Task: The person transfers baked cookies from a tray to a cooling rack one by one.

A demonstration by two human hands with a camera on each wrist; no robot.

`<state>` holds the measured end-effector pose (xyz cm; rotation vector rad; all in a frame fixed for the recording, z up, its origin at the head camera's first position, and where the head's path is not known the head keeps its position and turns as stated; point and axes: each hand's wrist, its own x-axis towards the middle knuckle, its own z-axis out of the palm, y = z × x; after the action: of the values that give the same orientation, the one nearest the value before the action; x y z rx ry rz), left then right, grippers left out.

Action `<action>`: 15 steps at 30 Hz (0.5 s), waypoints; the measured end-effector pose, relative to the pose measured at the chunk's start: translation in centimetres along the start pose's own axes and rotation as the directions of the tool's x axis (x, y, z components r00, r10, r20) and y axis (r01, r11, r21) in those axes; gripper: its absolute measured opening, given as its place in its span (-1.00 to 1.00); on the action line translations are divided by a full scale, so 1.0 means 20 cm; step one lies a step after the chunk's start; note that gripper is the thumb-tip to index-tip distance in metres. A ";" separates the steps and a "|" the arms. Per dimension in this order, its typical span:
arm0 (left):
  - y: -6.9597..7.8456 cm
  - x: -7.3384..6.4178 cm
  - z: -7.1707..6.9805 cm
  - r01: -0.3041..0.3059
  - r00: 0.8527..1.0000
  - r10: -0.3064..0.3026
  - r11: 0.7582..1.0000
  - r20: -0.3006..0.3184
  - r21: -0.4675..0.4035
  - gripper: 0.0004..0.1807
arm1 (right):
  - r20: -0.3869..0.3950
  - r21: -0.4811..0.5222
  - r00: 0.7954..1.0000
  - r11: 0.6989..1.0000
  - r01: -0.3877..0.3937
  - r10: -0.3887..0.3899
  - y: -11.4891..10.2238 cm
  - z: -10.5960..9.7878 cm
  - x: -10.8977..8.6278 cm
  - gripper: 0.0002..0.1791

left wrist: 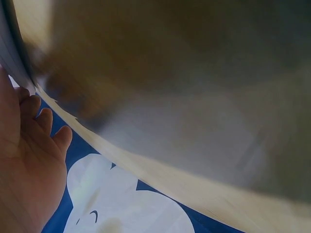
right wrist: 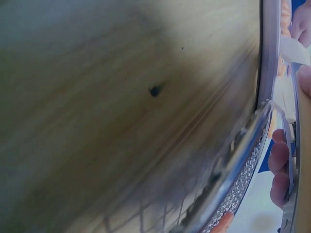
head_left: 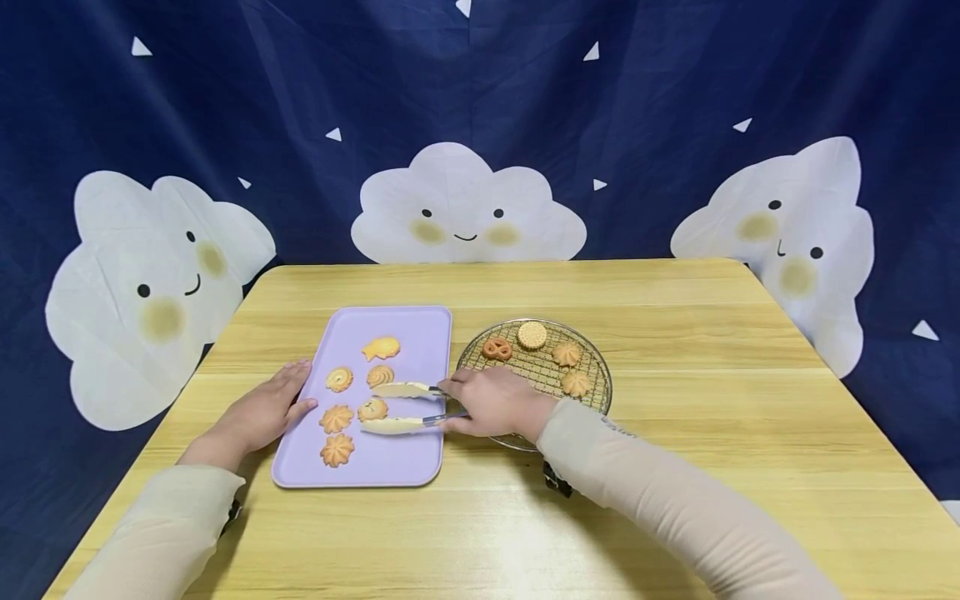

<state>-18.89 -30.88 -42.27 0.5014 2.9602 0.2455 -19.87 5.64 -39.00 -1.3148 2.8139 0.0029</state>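
In the head view, my right hand (head_left: 498,402) grips metal tongs with pale, flat tips (head_left: 397,426). The tips reach over the purple tray (head_left: 420,462) and lie on either side of a round cookie (head_left: 372,409). My left hand (head_left: 258,414) rests at the tray's left rim, thumb pointing in over the edge and fingers extended along it. Around the round cookie lie a fish-shaped cookie (head_left: 382,347), a swirl cookie (head_left: 380,376), a ring-like cookie (head_left: 339,379) and two flower-shaped cookies (head_left: 337,451). The left wrist view shows relaxed fingers (left wrist: 46,121) beside the tray edge.
A round wire rack (head_left: 525,371) stands right of the tray, partly beneath my right hand. It bears a pretzel cookie (head_left: 497,348), a round pale cookie (head_left: 532,335) and two flower-shaped cookies (head_left: 567,353). A dark blue cloud-patterned curtain (head_left: 637,108) hangs behind the wooden table (head_left: 712,400).
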 end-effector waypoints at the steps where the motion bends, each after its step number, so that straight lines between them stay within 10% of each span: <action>1: 0.00 0.00 0.00 0.001 1.000 -0.001 1.000 0.000 0.000 -0.23 | -0.003 -0.002 1.000 1.000 0.003 -0.003 0.00 0.00 0.00 -0.25; 15: 0.00 0.00 0.00 0.005 1.000 -0.005 1.000 0.005 -0.004 -0.22 | -0.073 -0.010 0.996 0.999 0.040 -0.041 -0.01 0.03 0.01 -0.33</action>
<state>-18.91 -30.87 -42.24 0.4936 2.9547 0.2493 -19.72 5.40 -39.57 -1.4021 2.8494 -0.0360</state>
